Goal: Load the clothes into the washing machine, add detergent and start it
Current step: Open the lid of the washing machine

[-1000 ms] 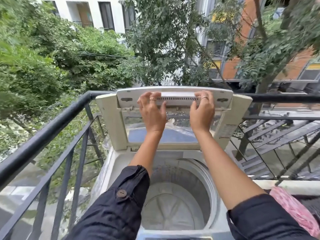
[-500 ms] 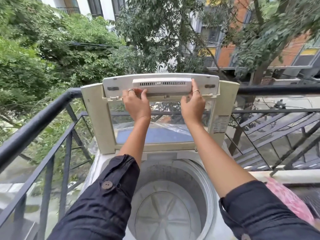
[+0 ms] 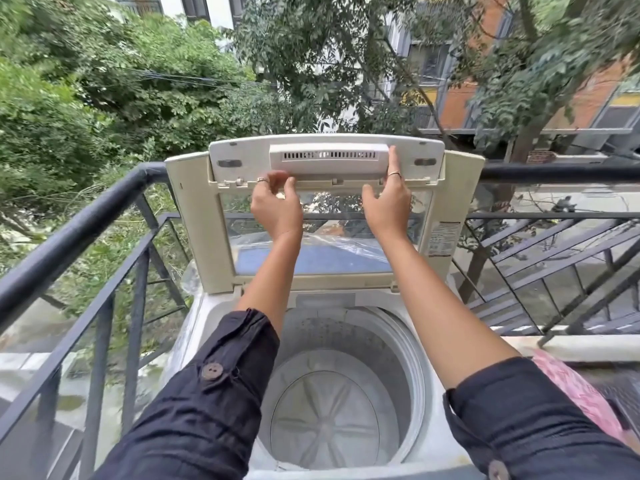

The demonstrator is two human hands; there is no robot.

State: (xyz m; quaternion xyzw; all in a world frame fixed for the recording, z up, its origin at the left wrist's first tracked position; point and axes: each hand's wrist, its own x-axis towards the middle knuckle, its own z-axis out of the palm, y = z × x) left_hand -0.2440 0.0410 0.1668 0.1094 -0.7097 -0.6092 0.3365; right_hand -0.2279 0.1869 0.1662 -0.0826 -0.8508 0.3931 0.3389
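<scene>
- Head view: the washer (image 3: 207, 327) stands by the railing (image 3: 86, 216), with its lid (image 3: 187, 220) upright at the washer's back.
- My left grip (image 3: 277, 209) pinches the lower edge of the lid's vented panel (image 3: 325, 157).
- My right grip (image 3: 386, 209) is released, one straight finger pressing the panel's right end.
- Pink cloth (image 3: 581, 396) lies just right of the washer.

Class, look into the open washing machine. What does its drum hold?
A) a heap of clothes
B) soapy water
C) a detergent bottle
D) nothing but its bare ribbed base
D: under the raised lid, the drum shows only its ribbed base and wall, no clothes, water or bottle.
</scene>
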